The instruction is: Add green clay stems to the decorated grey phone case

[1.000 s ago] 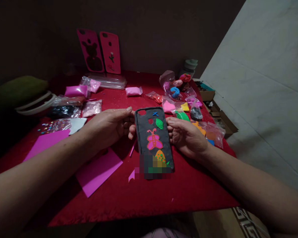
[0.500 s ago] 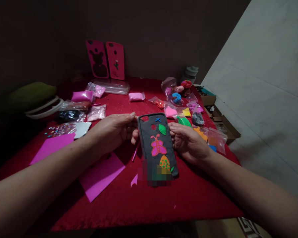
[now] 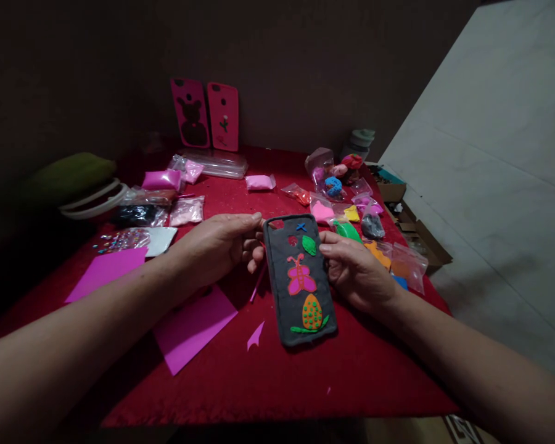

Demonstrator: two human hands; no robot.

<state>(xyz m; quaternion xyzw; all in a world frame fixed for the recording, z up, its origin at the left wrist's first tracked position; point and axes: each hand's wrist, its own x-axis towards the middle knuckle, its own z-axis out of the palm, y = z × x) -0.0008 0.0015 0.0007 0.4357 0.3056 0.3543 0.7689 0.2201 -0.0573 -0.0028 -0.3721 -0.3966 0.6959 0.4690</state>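
A dark grey phone case [image 3: 282, 302] is tilted toward me over the red cloth. On its back are a blue cross [image 3: 301, 227], a green leaf [image 3: 309, 245], a pink and orange butterfly [image 3: 301, 280], and an orange oval with green dots [image 3: 312, 312] above green leaf strips. My right hand [image 3: 358, 268] pinches the case's right edge, thumb on the front and the other fingers partly hidden. At the upper left edge, my left hand [image 3: 226, 246] has its thumb and curled fingers against the side of the case.
Magenta sheets [image 3: 197, 330] and a pink scrap [image 3: 256, 337] lie left of the case, near a thin pink stick [image 3: 258, 283]. Bags of coloured clay [image 3: 322, 211] cover the right side. Two decorated pink cases [image 3: 224, 117] lean on the back wall, behind clear plastic cases [image 3: 217, 165].
The whole view has shifted slightly, so things appear a little farther right. Both hands keep their places at the phone case. Its lower end, blurred before, now shows clearly.
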